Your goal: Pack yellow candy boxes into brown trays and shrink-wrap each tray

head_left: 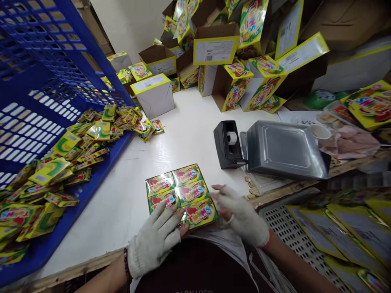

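1. White-gloved left hand point(155, 239), fingers spread, lies over the block's point(192, 193) 7 o'clock corner.
2. Right hand point(241, 215), fingers loosely parted, at 4 o'clock; contact unclear.
3. Block sits on the table point(189, 134), tape point(231, 138) at 2 o'clock.
4. Seemingly squaring up; next calls for even side pressure.

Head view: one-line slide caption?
Gloved left hand over a block of yellow-green boxes, gloved right hand beside it; tape dispenser and blue basket nearby.
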`<state>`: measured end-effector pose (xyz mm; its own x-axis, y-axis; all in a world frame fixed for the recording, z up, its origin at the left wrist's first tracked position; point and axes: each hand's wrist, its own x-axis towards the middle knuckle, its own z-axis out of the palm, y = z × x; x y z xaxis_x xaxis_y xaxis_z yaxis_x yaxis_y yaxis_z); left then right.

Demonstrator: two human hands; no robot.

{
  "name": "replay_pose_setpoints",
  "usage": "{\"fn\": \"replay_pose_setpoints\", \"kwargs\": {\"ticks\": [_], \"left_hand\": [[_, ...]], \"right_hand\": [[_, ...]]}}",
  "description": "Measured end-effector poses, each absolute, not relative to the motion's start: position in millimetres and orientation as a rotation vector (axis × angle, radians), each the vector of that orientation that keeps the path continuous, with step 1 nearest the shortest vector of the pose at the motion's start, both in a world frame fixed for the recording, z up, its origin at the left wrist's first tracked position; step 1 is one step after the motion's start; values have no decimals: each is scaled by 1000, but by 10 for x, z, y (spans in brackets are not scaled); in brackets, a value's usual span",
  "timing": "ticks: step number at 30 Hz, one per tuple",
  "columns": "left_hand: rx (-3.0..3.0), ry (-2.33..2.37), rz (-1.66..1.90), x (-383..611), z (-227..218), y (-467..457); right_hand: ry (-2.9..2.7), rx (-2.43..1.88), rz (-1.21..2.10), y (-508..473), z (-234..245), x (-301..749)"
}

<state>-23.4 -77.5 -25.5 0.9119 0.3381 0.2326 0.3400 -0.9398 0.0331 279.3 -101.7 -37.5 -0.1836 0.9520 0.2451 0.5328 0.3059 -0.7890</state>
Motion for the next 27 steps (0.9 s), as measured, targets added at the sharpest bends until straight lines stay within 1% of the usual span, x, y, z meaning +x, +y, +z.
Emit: {"fn": "replay_pose_setpoints", "kwargs": {"ticks": [3,6,8,10,14,19,24,27], "left_hand": [[-2954,-493,-702,-294,-437,-775],[-2897,-553,-765,-156,-520,-658],[-2878,-577,-745,-30,-539,-537],[-2856,-594,-737,90,-564,-404],[-2831,-670,-699,266,-656,-183],[-2842,-725,-607,322,-703,-112],[-2863,-715,-654,302,-667,-125],[-2893,-732,-676,300,-690,-119]], "right_hand": [[-1171,-1805,823,-810,-270,3068],[-764,-1979,987,-522,-181,3293],[-709,-2014,1087,-368,-125,3363],[-727,-2037,1119,-277,-83,3384],[-797,-2076,1086,-231,-82,3392],[-651,-1955,997,-220,-129,3357],[-544,-1902,976,-424,-58,3213],[-493,-1923,1004,-649,-120,3146]]}}
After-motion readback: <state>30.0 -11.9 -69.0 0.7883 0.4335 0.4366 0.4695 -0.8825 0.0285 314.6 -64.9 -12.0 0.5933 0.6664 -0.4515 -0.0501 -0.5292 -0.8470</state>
